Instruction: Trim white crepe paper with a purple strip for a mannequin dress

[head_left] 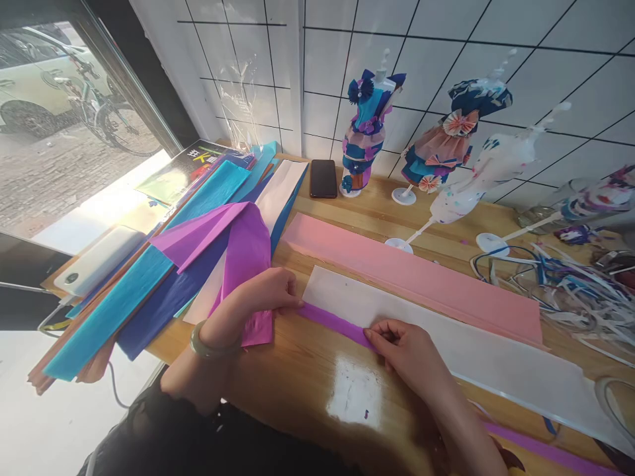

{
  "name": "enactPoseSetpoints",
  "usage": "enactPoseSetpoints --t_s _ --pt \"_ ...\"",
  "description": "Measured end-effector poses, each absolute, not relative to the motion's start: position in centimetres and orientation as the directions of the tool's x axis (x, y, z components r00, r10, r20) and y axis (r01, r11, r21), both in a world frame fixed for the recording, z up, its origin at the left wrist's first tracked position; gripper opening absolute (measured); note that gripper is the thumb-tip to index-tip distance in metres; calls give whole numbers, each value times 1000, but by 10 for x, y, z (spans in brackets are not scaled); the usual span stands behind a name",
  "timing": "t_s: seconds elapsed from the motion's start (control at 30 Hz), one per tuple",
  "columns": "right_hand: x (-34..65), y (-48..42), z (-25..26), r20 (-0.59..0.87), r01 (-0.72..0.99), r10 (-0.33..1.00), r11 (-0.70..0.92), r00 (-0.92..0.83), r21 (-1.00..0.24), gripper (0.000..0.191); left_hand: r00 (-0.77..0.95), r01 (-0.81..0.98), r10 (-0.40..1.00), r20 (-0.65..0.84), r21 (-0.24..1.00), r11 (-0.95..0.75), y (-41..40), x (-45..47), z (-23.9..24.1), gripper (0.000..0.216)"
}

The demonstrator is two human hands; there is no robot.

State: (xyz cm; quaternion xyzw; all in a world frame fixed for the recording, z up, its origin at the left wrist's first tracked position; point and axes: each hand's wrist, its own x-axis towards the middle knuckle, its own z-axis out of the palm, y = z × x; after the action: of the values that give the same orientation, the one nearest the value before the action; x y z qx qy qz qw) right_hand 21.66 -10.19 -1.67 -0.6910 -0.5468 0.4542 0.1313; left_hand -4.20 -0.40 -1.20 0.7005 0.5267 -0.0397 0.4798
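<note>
A narrow purple paper strip [333, 320] is stretched between my two hands along the near edge of a long white sheet [421, 324]. My left hand [272, 291], with a pale bangle on its wrist, pinches the strip's left end. Thumb and fingers of my right hand [399, 340] are closed on the strip farther right. Past my right forearm, a purple length [540, 446] lies near the table's front edge; whether it joins the pinched strip is hidden. Beyond the white sheet lies a folded pink paper [417, 264]. Wider purple paper [248, 264] drapes beside my left hand.
Blue [149, 277], brown and white paper lengths are piled at the left, by a white device [102, 258] with a cable. A black phone [323, 178] lies near the wall. Several small dress forms [367, 132] stand or lean at the back. Tangled strips [555, 291] lie at right.
</note>
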Motion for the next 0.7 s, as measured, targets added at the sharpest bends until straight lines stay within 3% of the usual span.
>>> enactPoseSetpoints --t_s 0.53,0.63,0.7 --pt "217 -100 -20 -445 600 895 -336 -38 -726 24 465 742 650 -601 666 85 -3 -46 -5 20" --pt "218 -101 -22 -427 588 903 -324 -41 -741 24 382 757 790 -479 653 30 -5 -36 -2 22" --pt "218 -101 -22 -407 585 912 -308 -43 -750 24 313 774 910 -270 628 -79 -12 -21 -1 22"
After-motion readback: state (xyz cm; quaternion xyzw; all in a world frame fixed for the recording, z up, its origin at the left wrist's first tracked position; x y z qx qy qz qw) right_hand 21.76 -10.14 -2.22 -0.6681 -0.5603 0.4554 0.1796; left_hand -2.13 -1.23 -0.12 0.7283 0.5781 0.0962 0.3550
